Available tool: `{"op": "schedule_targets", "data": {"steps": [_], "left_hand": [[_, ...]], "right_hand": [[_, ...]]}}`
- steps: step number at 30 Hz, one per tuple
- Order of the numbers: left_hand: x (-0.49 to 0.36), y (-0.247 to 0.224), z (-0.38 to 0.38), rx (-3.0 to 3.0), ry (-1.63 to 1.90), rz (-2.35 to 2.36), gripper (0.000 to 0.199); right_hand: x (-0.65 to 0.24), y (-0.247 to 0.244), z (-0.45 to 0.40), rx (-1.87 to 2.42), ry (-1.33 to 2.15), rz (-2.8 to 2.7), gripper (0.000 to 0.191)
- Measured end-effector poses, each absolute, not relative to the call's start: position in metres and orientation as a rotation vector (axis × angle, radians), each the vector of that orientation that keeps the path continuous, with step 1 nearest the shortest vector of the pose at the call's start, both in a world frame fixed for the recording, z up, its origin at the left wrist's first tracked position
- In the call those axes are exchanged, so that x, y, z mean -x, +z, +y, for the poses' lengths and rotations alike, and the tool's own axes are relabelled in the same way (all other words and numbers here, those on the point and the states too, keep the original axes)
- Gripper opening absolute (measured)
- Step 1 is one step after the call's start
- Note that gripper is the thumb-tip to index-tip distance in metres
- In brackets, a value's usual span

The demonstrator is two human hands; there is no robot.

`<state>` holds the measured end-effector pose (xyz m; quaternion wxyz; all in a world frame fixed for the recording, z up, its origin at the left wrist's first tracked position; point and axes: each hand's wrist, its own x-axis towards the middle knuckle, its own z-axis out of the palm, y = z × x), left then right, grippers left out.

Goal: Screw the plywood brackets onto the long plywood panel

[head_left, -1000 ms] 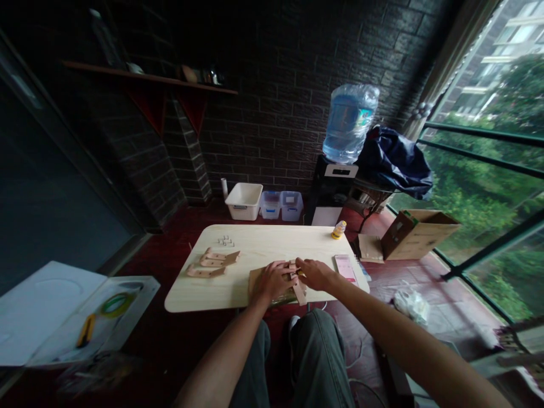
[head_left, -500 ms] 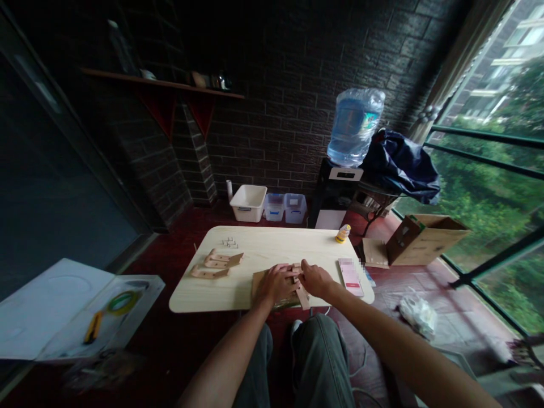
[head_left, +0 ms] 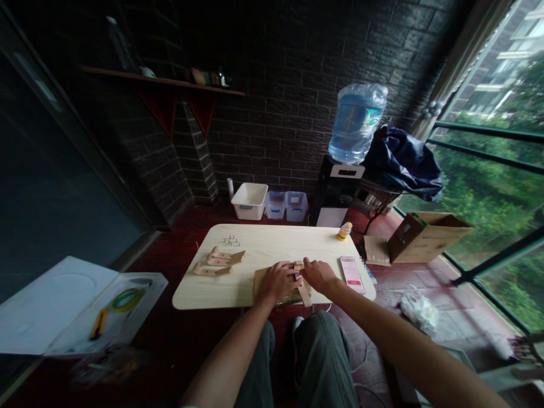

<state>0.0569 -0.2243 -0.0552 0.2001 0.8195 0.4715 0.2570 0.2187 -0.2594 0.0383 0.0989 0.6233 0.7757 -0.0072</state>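
Observation:
On the near edge of the table, a light wooden piece (head_left: 304,296) with small dark holes rests over a cardboard sheet (head_left: 260,277). My left hand (head_left: 277,282) lies across this piece from the left, fingers bent over it and holding it down. From the right, my right hand (head_left: 319,276) is closed at the piece's upper end, thumb and fingers together. Whatever it pinches is too small and hidden to make out. Left of my hands, wooden pieces (head_left: 225,259) with upturned ends lie on the table. Several small metal screws or pins (head_left: 232,241) stand behind them.
A phone with a pink screen (head_left: 352,274) and a small yellow-capped bottle (head_left: 344,231) are at the table's right. Beyond the table stand plastic bins (head_left: 250,202) and a water dispenser (head_left: 338,187). An open white case (head_left: 140,306) is at left, a cardboard box (head_left: 425,238) at right.
The view has shifted slightly. My right hand has turned a little at the upper end of the wooden piece. My left hand stays on it.

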Motion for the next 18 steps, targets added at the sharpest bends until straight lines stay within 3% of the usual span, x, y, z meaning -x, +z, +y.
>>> {"op": "schedule_targets", "data": {"steps": [7, 11, 14, 18], "left_hand": [[-0.057, -0.046, -0.229, -2.238, 0.682, 1.33, 0.031], [-0.058, -0.045, -0.228, -2.239, 0.667, 1.354, 0.028], [-0.058, -0.046, -0.227, -2.252, 0.657, 1.346, 0.026], [-0.055, -0.045, -0.228, -2.267, 0.663, 1.317, 0.03]], "right_hand": [[-0.225, 0.051, -0.264, -1.502, -0.064, 2.484, 0.035], [-0.218, 0.045, -0.26, -1.723, -0.051, 2.351, 0.029], [-0.213, 0.039, -0.257, -1.98, -0.088, 2.232, 0.035], [-0.216, 0.044, -0.257, -1.887, -0.15, 2.339, 0.037]]}}
